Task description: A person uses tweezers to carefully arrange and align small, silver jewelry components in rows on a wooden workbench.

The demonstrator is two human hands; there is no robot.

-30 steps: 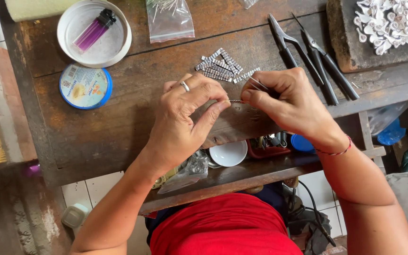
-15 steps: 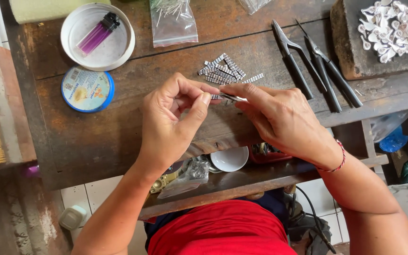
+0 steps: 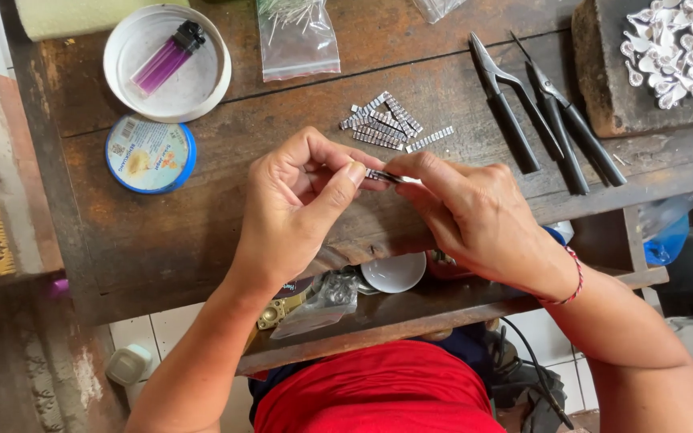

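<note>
The left hand (image 3: 294, 212) and right hand (image 3: 475, 216) meet above the worktop (image 3: 226, 232), fingers closed in a pinch on one thin metal strip (image 3: 391, 176) held between them, just in front of the pile of strips (image 3: 387, 124). The strip looks small, silvery and segmented, half hidden by fingertips. With so narrow a hold it could slip and drop among the pile, or bend if pressed unevenly. Pliers (image 3: 539, 112) lie near the right hand.
</note>
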